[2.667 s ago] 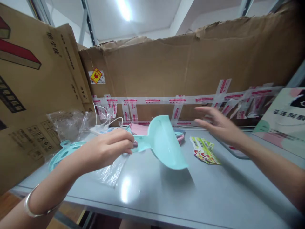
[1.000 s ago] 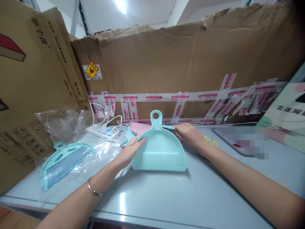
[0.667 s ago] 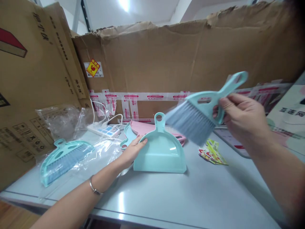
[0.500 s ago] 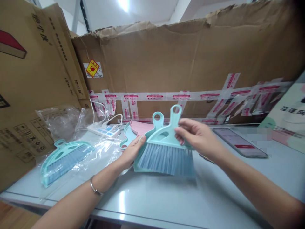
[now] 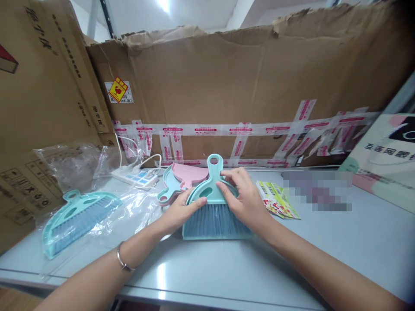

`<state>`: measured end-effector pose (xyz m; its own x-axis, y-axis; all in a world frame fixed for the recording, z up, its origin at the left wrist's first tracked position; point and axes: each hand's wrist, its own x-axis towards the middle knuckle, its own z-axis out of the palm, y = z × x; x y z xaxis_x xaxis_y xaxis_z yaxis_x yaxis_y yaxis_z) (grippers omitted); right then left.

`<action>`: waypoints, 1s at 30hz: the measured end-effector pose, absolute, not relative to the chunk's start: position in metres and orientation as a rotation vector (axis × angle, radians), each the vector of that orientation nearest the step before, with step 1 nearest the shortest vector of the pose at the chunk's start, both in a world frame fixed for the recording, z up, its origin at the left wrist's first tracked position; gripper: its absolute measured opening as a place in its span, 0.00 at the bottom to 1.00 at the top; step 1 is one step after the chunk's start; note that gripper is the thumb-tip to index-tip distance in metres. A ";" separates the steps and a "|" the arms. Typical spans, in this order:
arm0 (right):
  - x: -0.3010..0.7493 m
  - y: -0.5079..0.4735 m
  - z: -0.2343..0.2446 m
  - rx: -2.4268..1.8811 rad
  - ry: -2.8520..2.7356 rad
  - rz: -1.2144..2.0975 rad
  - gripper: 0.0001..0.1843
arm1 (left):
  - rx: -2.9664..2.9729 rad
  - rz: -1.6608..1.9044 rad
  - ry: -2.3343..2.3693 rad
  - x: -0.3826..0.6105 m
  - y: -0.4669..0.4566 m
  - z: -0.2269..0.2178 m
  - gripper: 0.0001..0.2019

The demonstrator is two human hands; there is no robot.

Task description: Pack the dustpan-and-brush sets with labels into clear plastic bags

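Note:
A mint-green hand brush (image 5: 212, 220) with grey-blue bristles lies in a matching dustpan (image 5: 218, 237) in front of me, their looped handles lined up. My left hand (image 5: 178, 211) grips the dustpan's left side, its thumb over the edge of the brush. My right hand (image 5: 248, 198) is closed on the right side of the brush, thumb on its front face, and hides part of both. Just behind sit a pink dustpan (image 5: 191, 172) and a mint-green piece (image 5: 169, 185) with a looped handle, partly overlapping.
On the left, another mint dustpan-and-brush set (image 5: 81, 216) lies by clear plastic wrapping (image 5: 136, 211). A white power strip (image 5: 134, 176) with cables stands behind. Colourful printed cards (image 5: 277, 199) lie to the right. Cardboard (image 5: 207, 86) walls the back, and a printed box (image 5: 385, 160) stands far right.
My right hand has brought the brush left and onto the dustpan, so their handles now overlap. My left hand stays on the dustpan. The view has turned slightly right, showing the printed cards.

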<state>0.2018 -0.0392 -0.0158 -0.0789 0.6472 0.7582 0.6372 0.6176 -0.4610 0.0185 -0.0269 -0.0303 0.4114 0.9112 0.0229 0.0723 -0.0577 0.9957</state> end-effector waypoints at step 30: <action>0.198 -0.009 0.024 -1.279 -1.972 0.652 0.17 | 1.566 0.939 1.112 0.006 -0.021 -0.019 0.28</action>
<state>0.1979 -0.0095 0.0237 -0.2787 0.9201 0.2751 0.5750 0.3893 -0.7196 0.0064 -0.0213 -0.0194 0.2878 0.9560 0.0560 0.2154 -0.1216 0.9689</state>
